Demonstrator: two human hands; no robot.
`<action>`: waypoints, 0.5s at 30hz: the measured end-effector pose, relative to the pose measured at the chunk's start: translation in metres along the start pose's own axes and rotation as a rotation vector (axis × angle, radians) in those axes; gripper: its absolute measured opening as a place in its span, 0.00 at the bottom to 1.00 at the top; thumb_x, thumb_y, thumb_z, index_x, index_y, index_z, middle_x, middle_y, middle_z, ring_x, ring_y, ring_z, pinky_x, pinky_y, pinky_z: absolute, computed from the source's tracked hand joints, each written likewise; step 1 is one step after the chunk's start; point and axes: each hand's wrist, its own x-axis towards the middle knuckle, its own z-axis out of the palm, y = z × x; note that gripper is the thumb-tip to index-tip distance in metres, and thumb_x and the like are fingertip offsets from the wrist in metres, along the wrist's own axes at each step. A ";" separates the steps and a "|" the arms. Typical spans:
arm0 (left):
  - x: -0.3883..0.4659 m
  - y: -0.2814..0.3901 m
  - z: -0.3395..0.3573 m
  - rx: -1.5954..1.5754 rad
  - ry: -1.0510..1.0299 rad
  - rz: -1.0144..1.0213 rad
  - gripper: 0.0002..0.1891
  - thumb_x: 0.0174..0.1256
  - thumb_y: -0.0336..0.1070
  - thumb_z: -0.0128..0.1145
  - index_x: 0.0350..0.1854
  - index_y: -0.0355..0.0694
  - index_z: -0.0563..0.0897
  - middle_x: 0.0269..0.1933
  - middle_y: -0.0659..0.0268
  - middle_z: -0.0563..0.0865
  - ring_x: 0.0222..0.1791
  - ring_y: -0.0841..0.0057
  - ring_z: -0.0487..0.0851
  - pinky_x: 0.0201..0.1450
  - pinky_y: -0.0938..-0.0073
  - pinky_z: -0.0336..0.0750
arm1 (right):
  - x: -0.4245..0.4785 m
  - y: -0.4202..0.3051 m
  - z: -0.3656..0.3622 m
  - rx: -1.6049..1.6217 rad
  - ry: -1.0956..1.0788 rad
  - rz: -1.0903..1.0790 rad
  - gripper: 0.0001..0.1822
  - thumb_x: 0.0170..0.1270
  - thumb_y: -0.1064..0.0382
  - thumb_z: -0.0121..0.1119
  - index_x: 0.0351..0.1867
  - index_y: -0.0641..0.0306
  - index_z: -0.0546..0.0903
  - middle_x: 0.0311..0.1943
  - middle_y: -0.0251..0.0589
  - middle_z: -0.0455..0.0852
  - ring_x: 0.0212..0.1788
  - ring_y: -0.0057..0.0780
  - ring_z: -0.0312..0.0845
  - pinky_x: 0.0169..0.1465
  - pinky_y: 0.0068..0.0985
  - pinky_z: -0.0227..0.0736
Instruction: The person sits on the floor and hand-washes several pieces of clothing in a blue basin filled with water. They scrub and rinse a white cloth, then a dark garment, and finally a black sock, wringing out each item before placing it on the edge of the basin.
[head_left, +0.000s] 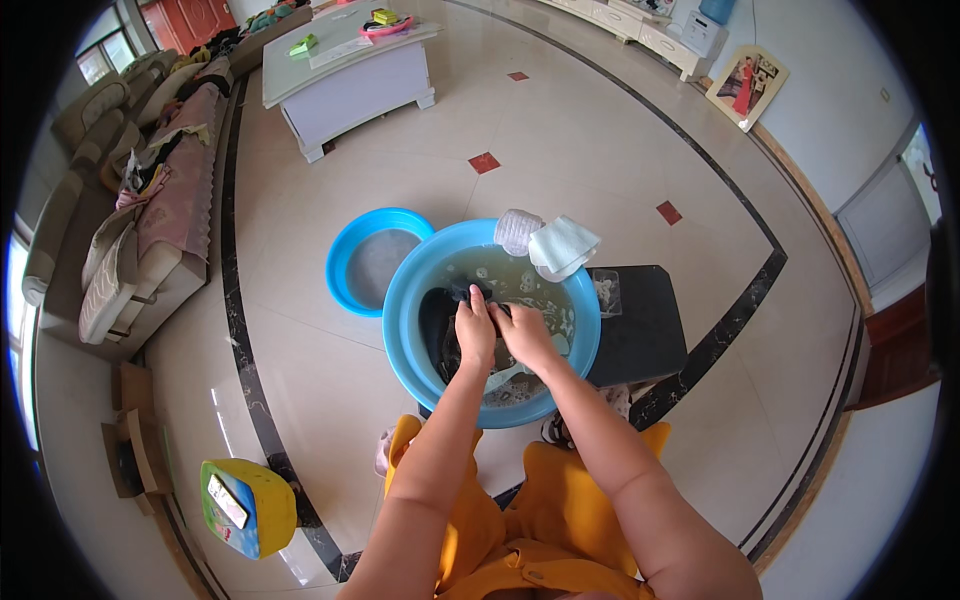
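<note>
A large blue plastic basin (401, 300) of cloudy, sudsy water stands before me. Both my left hand (475, 330) and my right hand (523, 334) are over its middle, close together, gripping a dark wet cloth (442, 322). Part of that cloth spreads in the water along the basin's left side. Beneath my right wrist a pale, long-shaped object (501, 377) lies partly under the water; what it is I cannot tell. Over the far right rim hang a ribbed whitish cloth (517, 231) and a pale folded cloth (564, 244).
A smaller blue basin (335, 262) with greyish water touches the large one on the left. To the right is a black low stool (637, 330) bearing a clear plastic box (606, 291). A yellow stool (274, 510) with a phone (227, 501) stands at lower left. Farther off are a sofa (172, 266) and table (352, 90).
</note>
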 end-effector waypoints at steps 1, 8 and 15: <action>-0.001 0.002 0.001 0.052 0.009 0.006 0.25 0.70 0.51 0.45 0.28 0.29 0.73 0.26 0.60 0.77 0.28 0.74 0.73 0.34 0.70 0.69 | 0.001 0.006 -0.002 -0.001 -0.007 0.022 0.21 0.65 0.48 0.49 0.33 0.67 0.79 0.28 0.55 0.82 0.34 0.52 0.78 0.39 0.39 0.72; 0.020 -0.005 -0.016 0.055 0.134 0.015 0.20 0.64 0.45 0.52 0.41 0.27 0.74 0.39 0.53 0.81 0.39 0.68 0.78 0.46 0.70 0.70 | 0.010 0.024 -0.031 0.264 -0.269 0.158 0.10 0.62 0.64 0.54 0.43 0.65 0.74 0.41 0.39 0.79 0.43 0.29 0.74 0.49 0.26 0.68; 0.015 -0.025 -0.014 0.343 -0.046 0.039 0.26 0.46 0.29 0.61 0.48 0.25 0.67 0.44 0.41 0.78 0.48 0.49 0.76 0.53 0.64 0.69 | 0.005 0.043 -0.027 -0.215 -0.237 -0.004 0.16 0.50 0.68 0.58 0.43 0.66 0.73 0.43 0.51 0.78 0.49 0.49 0.72 0.51 0.36 0.68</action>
